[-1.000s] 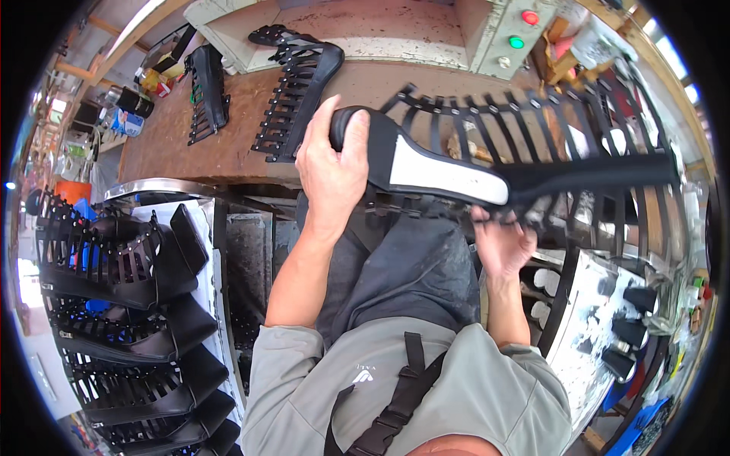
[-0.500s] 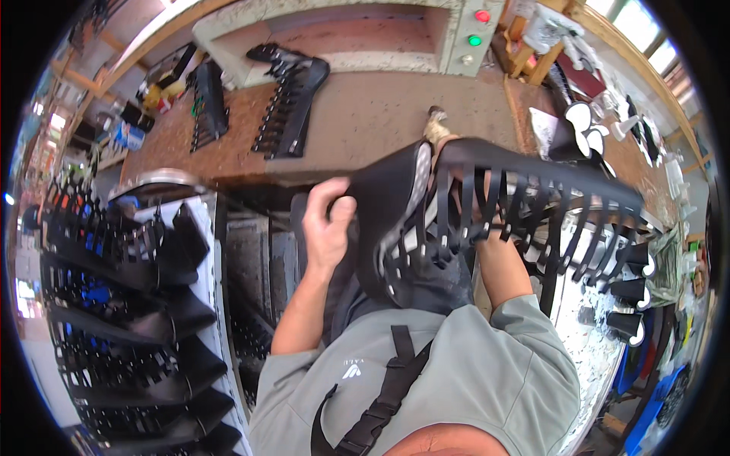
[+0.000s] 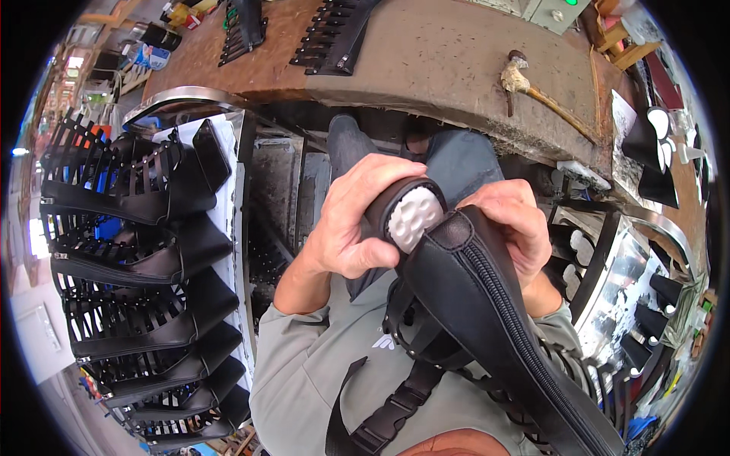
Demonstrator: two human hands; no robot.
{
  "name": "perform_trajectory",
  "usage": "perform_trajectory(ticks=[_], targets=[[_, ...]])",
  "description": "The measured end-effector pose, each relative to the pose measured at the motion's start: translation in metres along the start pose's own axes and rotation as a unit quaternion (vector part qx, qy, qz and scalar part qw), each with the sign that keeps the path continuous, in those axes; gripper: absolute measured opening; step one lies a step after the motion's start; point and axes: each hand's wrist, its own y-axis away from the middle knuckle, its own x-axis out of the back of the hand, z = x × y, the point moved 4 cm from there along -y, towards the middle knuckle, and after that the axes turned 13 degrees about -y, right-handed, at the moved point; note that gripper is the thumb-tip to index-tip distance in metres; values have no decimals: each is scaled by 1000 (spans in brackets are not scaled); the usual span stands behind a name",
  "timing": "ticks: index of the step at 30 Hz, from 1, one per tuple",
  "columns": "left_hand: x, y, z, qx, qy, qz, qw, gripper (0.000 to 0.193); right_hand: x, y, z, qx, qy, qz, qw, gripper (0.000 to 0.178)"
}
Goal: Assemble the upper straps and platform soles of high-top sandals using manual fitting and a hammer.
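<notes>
Between thumb and fingers, my left hand (image 3: pixel 353 216) grips a black heel piece (image 3: pixel 414 216) that has a white, dimpled end face. My right hand (image 3: pixel 517 224) is closed round the rounded back end of a black strappy boot (image 3: pixel 494 311). A long zip runs down the boot's shaft, which slopes toward my lower right, across my shirt, with cut-out straps along its side. The heel piece's white face is close beside the boot's rounded end; whether they touch I cannot tell. My right fingertips are partly hidden behind the boot.
On the left, several black strappy boots (image 3: pixel 144 266) are stacked on a rack. The brown workbench (image 3: pixel 433 53) ahead carries a hammer (image 3: pixel 517 80) and another strappy boot (image 3: pixel 334 38). To the right, black heel pieces with white ends (image 3: pixel 574 247) lie by a metal-topped stand (image 3: pixel 623 281).
The boot has swung round, bringing its zip side into view and its shaft toward me. My left hand now holds a heel piece. The view has tipped down, showing the hammer fully.
</notes>
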Motion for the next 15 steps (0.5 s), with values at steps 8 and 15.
perform_trajectory(ticks=[8, 15], targets=[[8, -2, 16, -47, -45, -33, 997, 97, 1, -17, -2, -114, -62, -59, 990, 32], [4, -8, 22, -46, -69, -42, 996, 96, 8, -26, -6, -157, -41, -112, 980, 34]])
